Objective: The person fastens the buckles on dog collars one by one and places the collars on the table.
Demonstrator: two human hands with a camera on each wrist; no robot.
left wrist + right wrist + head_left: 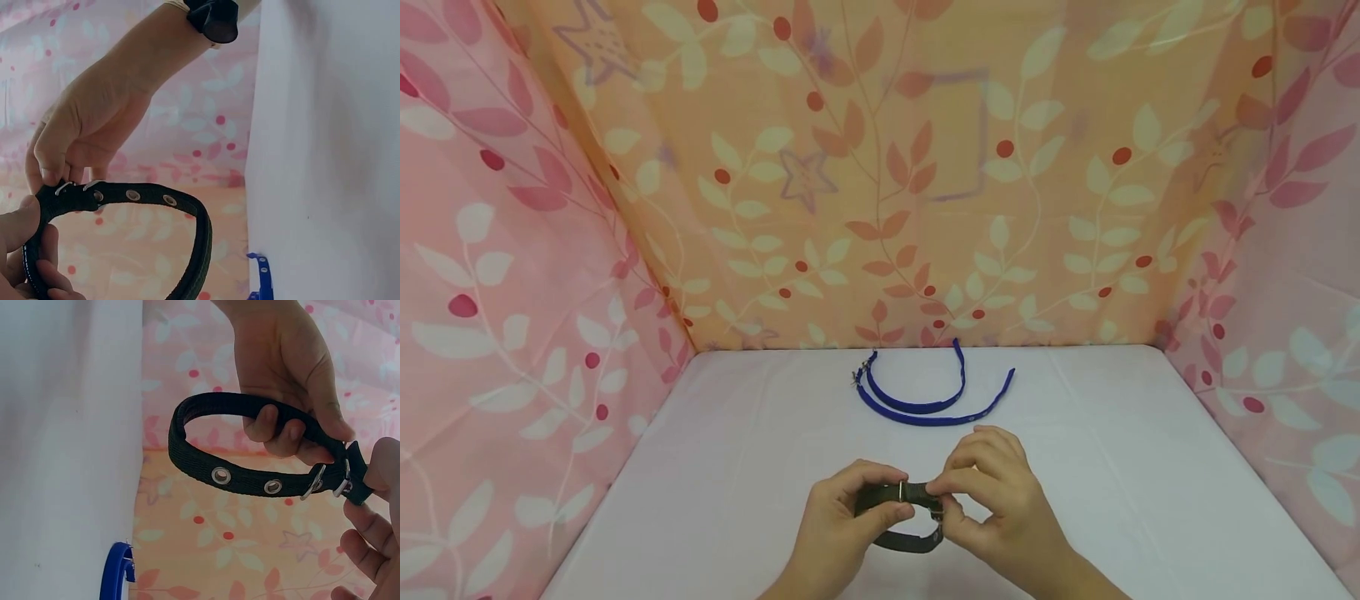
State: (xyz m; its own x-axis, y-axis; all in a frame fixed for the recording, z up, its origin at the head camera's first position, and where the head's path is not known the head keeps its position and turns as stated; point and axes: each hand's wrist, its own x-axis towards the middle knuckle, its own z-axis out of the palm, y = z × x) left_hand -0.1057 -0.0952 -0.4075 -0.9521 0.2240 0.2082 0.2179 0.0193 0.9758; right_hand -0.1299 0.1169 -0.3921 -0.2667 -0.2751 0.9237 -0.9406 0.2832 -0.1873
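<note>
A dark green-black pet collar (906,543), bent into a loop, is held up above the front of the table. My left hand (842,517) grips the band, with the thumb and fingers on opposite sides. My right hand (1003,512) pinches the strap end (357,492) beside the metal buckle (345,477). In the right wrist view the strap passes through the buckle and the metal loop (312,482) next to it. Metal-ringed holes (220,475) show along the band. Part of the collar is hidden behind my fingers.
Two blue collars lie curved on the white table (737,467) near its back edge, an inner one (917,408) and an outer one (936,421). Floral cloth walls (880,208) stand at the back and both sides.
</note>
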